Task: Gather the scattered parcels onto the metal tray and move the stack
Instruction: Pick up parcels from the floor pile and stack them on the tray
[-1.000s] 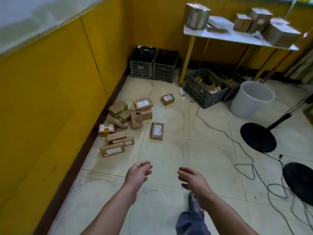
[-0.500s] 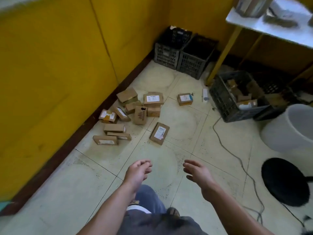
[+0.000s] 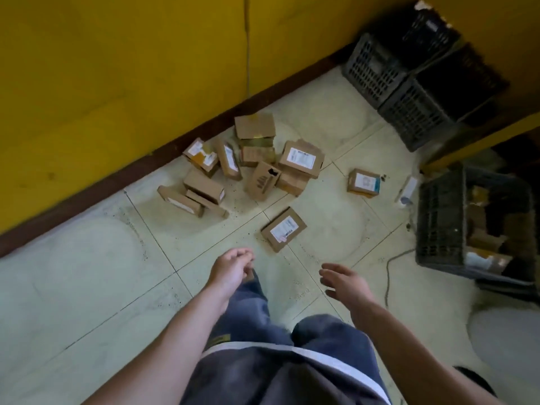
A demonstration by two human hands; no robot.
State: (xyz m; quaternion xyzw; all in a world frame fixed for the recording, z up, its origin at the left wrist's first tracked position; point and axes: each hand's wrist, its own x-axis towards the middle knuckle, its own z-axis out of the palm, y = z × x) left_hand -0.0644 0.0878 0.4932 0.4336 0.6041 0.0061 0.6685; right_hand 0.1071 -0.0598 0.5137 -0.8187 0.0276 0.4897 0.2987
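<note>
Several small cardboard parcels lie scattered on the tiled floor by the yellow wall, most in a loose pile (image 3: 248, 165). One labelled parcel (image 3: 283, 228) lies apart, nearest to me, and another (image 3: 363, 182) sits off to the right. My left hand (image 3: 232, 267) hangs above the floor with loosely curled fingers, holding nothing. My right hand (image 3: 344, 280) is stretched out flat and empty. Both hands are short of the nearest parcel. No metal tray is in view.
Two dark plastic crates (image 3: 409, 80) stand in the far corner. A third crate (image 3: 444, 223) with boxes inside sits at the right, a cable (image 3: 390, 270) trailing beside it. A yellow wall (image 3: 117, 68) with a brown skirting runs along the left.
The view has tilted down and come closer to the parcels, which now look larger. The table and bucket have left the frame. Both hands stay empty and my legs show below.
</note>
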